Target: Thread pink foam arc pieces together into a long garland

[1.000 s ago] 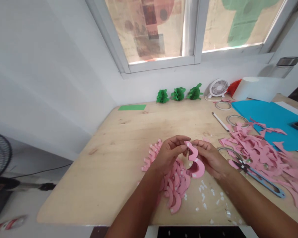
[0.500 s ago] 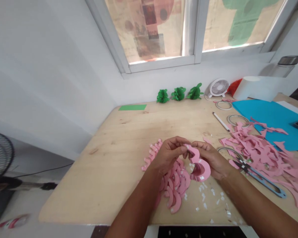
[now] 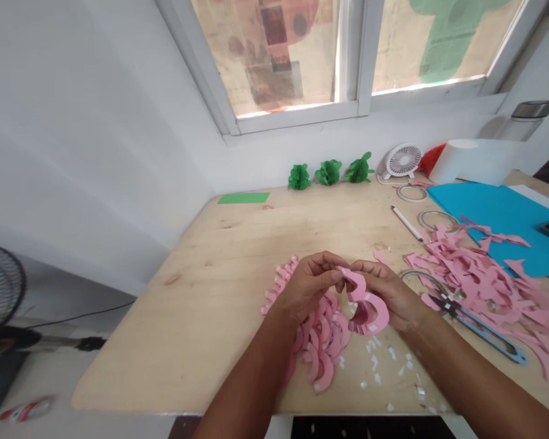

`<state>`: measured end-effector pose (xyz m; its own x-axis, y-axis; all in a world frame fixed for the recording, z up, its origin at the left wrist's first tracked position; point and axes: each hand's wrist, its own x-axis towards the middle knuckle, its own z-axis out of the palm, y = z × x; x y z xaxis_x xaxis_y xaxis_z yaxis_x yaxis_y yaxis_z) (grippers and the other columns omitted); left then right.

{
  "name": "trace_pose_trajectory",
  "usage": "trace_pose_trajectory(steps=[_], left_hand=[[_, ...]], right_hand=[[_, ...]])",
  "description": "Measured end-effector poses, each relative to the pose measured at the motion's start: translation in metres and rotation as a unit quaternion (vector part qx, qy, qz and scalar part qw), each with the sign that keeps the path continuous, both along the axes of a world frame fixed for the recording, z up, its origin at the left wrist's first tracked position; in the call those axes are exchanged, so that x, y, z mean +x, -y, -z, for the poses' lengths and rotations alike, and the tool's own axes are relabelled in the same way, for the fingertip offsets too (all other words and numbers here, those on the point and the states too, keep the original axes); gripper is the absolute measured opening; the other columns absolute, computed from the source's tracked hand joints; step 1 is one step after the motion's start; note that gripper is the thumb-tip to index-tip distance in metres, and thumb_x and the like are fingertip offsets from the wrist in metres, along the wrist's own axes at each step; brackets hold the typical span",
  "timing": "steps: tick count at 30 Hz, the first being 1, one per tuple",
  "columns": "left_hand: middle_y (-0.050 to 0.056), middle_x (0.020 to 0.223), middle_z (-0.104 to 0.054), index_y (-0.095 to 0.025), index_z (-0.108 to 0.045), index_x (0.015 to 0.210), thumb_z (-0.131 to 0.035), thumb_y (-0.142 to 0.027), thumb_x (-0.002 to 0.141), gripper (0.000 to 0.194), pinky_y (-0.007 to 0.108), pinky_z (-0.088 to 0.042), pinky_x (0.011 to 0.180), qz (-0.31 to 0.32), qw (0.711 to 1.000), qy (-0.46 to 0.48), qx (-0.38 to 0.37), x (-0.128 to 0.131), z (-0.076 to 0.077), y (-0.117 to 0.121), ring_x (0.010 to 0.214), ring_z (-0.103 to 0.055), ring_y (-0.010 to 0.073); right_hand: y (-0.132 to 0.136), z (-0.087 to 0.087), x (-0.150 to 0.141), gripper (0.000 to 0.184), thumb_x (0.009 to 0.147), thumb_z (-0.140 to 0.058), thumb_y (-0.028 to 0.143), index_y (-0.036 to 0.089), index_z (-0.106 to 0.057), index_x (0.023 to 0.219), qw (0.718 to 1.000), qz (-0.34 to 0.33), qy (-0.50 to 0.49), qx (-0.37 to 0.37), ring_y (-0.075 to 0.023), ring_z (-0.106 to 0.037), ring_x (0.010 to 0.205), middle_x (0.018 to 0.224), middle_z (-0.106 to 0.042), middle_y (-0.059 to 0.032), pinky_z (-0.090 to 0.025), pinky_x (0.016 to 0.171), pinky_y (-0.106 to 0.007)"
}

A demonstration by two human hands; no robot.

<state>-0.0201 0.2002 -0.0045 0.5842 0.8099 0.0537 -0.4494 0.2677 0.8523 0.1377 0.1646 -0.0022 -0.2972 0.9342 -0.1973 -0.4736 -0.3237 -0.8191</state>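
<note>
My left hand is closed in a pinch on the upper end of a stack of curved pink paper cutouts, shaped like a figure 3. My right hand pinches the same end from the other side, its fingertips partly hidden behind the paper. The layered edges of the stack fan out at its lower curve, and small white bits sit on it. Under and beside my left hand lies a pile of curved pink cutouts. A wavy pink strip stack is partly covered by that hand.
Small white paper bits are scattered near the table's front edge. To the right are scissors, pink scraps, tape rolls, a white pen and blue sheets. Green paper figures and a small fan stand behind.
The held pink stack has turned slightly, its lower edges spread a little more to the left. Both hands keep almost the same place and grip.
</note>
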Motion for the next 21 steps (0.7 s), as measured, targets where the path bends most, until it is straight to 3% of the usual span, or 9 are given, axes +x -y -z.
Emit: trace_pose_trajectory(steps=[8, 21], left_hand=[[0.000, 0.056, -0.060, -0.012, -0.066, 0.081, -0.073, -0.021, 0.068, 0.017, 0.025, -0.045, 0.059, -0.006, 1.000, -0.003, -0.008, -0.0020, -0.0014, -0.0024, 0.052, -0.056, 0.0098], [0.000, 0.056, -0.060, -0.013, -0.067, 0.079, -0.076, -0.023, 0.064, 0.020, 0.023, -0.041, 0.055, -0.023, 0.999, -0.018, -0.019, -0.0030, -0.0032, -0.0039, 0.052, -0.054, 0.0096]], right_hand=[[-0.0011, 0.0005, 0.0014, 0.021, 0.081, -0.060, 0.032, 0.013, -0.070, 0.076, 0.999, -0.004, -0.015, 0.052, -0.0126, -0.059, 0.060, 0.071, -0.069, -0.0063, -0.045, 0.055, -0.023], [-0.0006, -0.0024, 0.0019, 0.023, 0.076, -0.065, 0.037, 0.015, -0.071, 0.076, 0.999, -0.003, -0.004, 0.049, -0.0135, -0.057, 0.059, 0.069, -0.067, -0.0051, -0.044, 0.055, -0.024]])
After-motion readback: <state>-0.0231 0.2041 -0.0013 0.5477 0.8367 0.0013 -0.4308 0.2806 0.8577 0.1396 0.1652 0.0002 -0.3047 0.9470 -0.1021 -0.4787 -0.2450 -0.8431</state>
